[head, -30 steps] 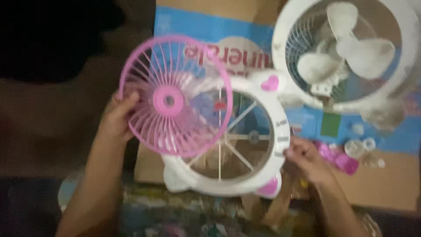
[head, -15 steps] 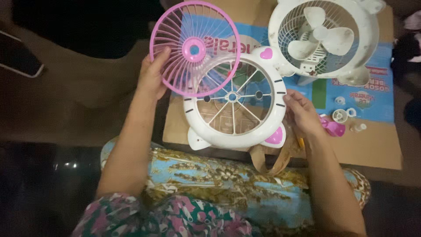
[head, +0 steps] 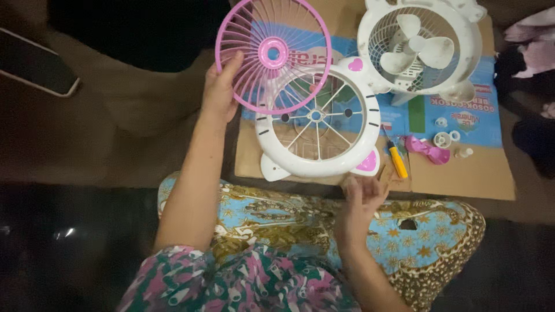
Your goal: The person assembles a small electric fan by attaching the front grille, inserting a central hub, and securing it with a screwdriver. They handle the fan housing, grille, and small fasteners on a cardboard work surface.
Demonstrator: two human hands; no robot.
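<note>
While the left hand [head: 219, 92] stays clamped on the pink grille [head: 273, 55], the right hand [head: 359, 202] has let go of the white frame [head: 318, 124]. It now hangs open and empty just below the frame, which lies unheld on the cardboard [head: 462, 173].

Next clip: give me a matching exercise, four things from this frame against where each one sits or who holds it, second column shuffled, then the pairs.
Things:
1. pink fan grille
2. white cat-shaped fan frame
3. yellow-handled screwdriver
4. white fan with blades

Places:
A. top right of the cardboard
B. held up by the left hand
C. lying right of the frame's pink ear
D. flat on the cardboard, partly under the grille

Pairs: 1-B, 2-D, 3-C, 4-A
</note>
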